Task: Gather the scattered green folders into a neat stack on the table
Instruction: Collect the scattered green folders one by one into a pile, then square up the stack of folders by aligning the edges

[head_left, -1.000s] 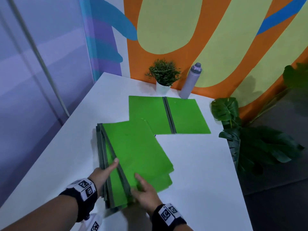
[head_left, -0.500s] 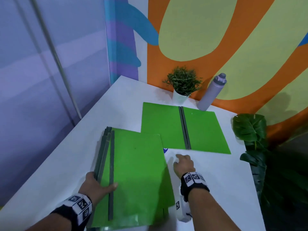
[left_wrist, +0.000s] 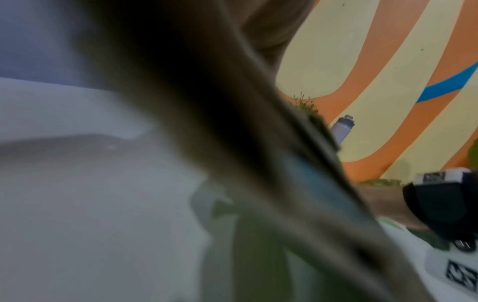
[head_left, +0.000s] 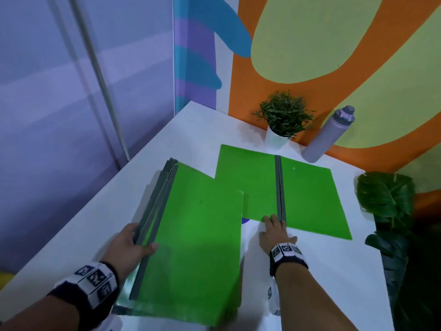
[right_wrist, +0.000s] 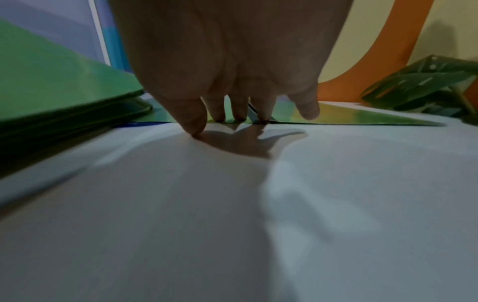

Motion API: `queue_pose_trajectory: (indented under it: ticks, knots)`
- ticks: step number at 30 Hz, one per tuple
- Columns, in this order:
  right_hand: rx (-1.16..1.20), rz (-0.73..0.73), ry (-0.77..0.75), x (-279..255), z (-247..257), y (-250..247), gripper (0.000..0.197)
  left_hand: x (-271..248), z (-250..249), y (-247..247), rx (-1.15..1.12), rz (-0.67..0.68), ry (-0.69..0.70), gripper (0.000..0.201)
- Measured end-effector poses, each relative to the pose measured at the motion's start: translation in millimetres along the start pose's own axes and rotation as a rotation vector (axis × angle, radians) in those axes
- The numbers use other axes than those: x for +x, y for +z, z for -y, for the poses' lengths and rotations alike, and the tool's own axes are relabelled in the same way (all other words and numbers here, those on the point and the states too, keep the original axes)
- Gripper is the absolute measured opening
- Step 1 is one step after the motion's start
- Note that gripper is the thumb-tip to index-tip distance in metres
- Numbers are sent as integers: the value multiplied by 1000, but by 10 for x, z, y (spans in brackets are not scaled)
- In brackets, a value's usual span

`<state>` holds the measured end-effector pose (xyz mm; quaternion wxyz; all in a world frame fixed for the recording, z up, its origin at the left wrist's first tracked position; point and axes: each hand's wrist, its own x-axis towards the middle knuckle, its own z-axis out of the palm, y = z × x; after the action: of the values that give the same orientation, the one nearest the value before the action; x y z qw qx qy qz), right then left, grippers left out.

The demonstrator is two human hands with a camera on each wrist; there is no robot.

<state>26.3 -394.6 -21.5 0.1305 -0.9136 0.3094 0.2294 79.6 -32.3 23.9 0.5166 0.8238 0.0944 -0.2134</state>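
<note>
A stack of green folders [head_left: 198, 235] with grey spines lies on the white table [head_left: 322, 271], near left. My left hand [head_left: 136, 244] grips its spine side, thumb on top. The left wrist view is blurred and shows only that stack's edge [left_wrist: 297, 163] close up. Farther back lies a flat green folder spread [head_left: 307, 194] with a grey spine [head_left: 279, 187] down its middle. My right hand [head_left: 274, 225] reaches to its near edge. In the right wrist view the right hand [right_wrist: 225, 120] has straight fingers touching that folder's edge [right_wrist: 362, 116], thumb on the table.
A small potted plant [head_left: 284, 118] and a grey bottle [head_left: 331, 137] stand at the back by the painted wall. Large dark leaves [head_left: 386, 197] crowd the table's right edge. A small blue object [head_left: 245, 220] peeks out between the folders.
My right hand has left the stack and moved forward to the far folder's near edge. The stack's folders now lie squared together. My left hand stays at the spines.
</note>
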Motion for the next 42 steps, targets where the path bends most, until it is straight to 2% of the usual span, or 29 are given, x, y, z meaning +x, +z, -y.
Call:
queue_pose_trajectory:
  ticks: [4,7,9,12,14,18,21,23,26,29,31,33,36,42]
  knots:
    - [13,-88,-22,-448,46,216,49,-38,-178,-87,-118,-21,65,40]
    - [-14,-174,-44,-846,74,354,31,-79,-326,-172,-175,-21,105,39]
    - [70,-210,34,-1040,17,432,39,-96,-382,-212,-193,-8,122,40]
    - [184,-66,146,-1258,-121,605,61,-136,-411,-239,-187,32,124,37]
    - [183,14,102,-1442,-161,760,62,-165,-397,-238,-178,72,113,36]
    - [179,21,0,-1814,-51,934,57,-252,-302,-236,-156,178,66,37]
    - [378,-61,-30,-1967,16,931,49,-298,-198,-231,-119,242,21,45]
    - [736,-92,87,-2060,7,868,42,-339,-156,-212,-117,263,-8,57]
    - [1111,10,221,-2143,-72,791,48,-384,-93,-139,-104,284,-11,70]
    - [1286,114,229,-2178,-116,718,58,-496,-45,-33,-47,333,6,60]
    - [1352,127,252,-2164,-148,704,78,-573,-11,41,-21,396,36,48]
    - [1393,129,295,-2154,-193,718,92,-647,6,112,2,493,72,48]
    - [1407,47,399,-2164,-287,715,82,-740,21,198,68,594,85,56]
    - [1407,86,465,-2225,-381,689,93,-849,102,295,89,675,50,62]
